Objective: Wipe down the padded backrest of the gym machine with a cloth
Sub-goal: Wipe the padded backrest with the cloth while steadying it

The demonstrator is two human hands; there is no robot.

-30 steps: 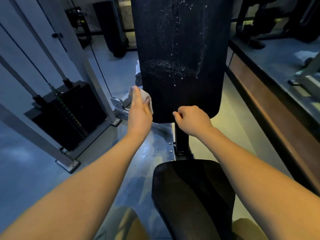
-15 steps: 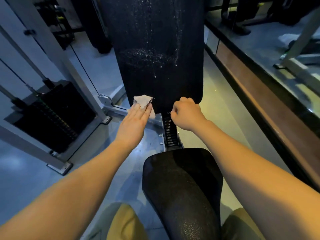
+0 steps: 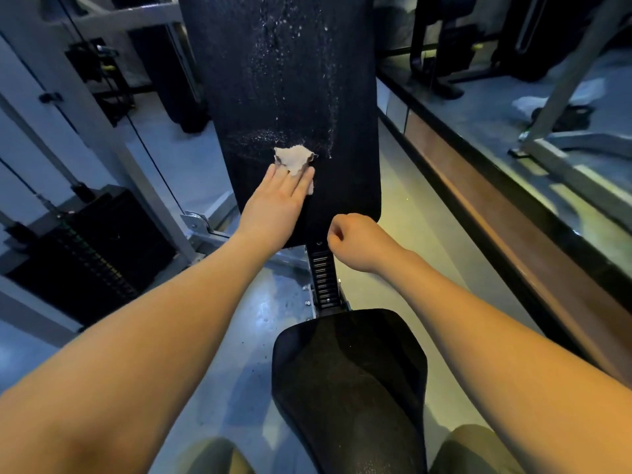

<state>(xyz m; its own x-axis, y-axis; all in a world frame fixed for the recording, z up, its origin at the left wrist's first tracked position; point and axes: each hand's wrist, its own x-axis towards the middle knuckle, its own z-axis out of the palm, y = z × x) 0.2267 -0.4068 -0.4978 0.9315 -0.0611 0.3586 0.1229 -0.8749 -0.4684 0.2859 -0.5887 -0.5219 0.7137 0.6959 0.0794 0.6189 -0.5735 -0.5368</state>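
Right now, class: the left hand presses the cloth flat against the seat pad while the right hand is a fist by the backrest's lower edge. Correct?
Not quite. The head view shows the left hand pressing the cloth flat against the backrest, not the seat pad. The right hand is a fist by the backrest's lower edge, as stated.

The tall black padded vinyl backrest [image 3: 345,97] is showing white speckles and streaks. The small crumpled off-white cloth [image 3: 293,158] is appearing unpatterned. The black pebble-grained seat pad [image 3: 352,371] is reading uniform. The black weight stack [image 3: 113,268] is displaying green-to-yellow markings.
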